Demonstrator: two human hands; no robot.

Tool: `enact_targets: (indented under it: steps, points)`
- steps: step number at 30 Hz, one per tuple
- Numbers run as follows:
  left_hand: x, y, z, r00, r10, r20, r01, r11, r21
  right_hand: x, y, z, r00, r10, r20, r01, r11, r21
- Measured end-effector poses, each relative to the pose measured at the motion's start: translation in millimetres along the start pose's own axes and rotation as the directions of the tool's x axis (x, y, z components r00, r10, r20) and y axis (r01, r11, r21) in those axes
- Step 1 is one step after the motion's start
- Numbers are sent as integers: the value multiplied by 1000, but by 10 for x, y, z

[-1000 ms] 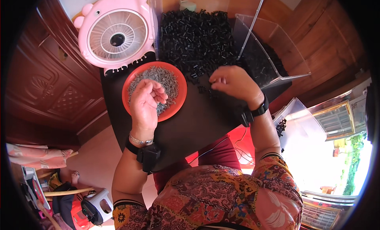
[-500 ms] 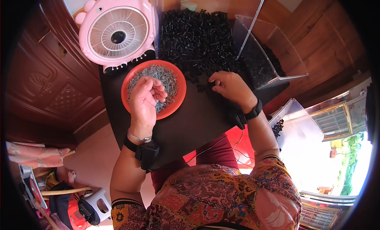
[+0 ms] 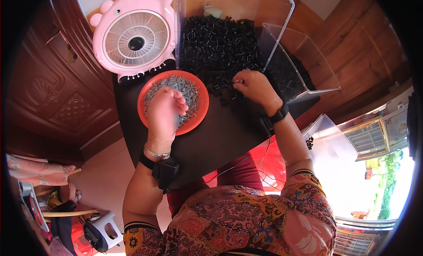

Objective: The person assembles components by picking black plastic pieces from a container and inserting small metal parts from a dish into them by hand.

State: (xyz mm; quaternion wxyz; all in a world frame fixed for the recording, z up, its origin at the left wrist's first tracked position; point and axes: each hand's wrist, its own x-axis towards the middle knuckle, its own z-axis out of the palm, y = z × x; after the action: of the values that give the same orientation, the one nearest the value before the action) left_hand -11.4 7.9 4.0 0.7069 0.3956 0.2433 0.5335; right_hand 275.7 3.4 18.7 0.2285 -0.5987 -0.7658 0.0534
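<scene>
My left hand (image 3: 164,114) hangs palm up over an orange-red bowl (image 3: 202,107) filled with small grey metal-looking pieces (image 3: 190,90). Its fingers curl inward, and I cannot make out what they hold. To the right, my right hand (image 3: 256,89) is at the near edge of a heap of small black plastic pieces (image 3: 220,42). Thumb and forefinger pinch together there, with what looks like one dark piece at their tips. Several loose black pieces lie on the black table (image 3: 207,143) beside these fingers.
A pink animal-shaped fan (image 3: 132,35) stands behind the bowl. A clear plastic box (image 3: 282,35) lies open around the heap, with another clear bin (image 3: 317,88) to its right. Below the table's right side sits a clear container (image 3: 330,137). Thin cables (image 3: 264,157) hang near my lap.
My right hand has shifted slightly left and up, its thumb and forefinger closing together. My left hand stays over the bowl, its fingers curling further and its palm turning. The view has tilted a little.
</scene>
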Motion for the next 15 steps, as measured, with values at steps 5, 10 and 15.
enact_targets:
  steps: [5, 10, 15]
  points:
    - [0, 4, -23, 1000, 2, -9, -2, 1000, 25, 160, -84, 146, 999, 33, 27, -27, 981, -191]
    - [-4, 17, 21, 1000, 7, -20, -7, 1000, 16, 237, 65, 215, 1000, 1, 6, 0, 986, -168]
    - [-8, 23, 24, 1000, -7, -17, 7, 999, 33, 305, -21, 224, 995, 27, 97, 5, 947, -321]
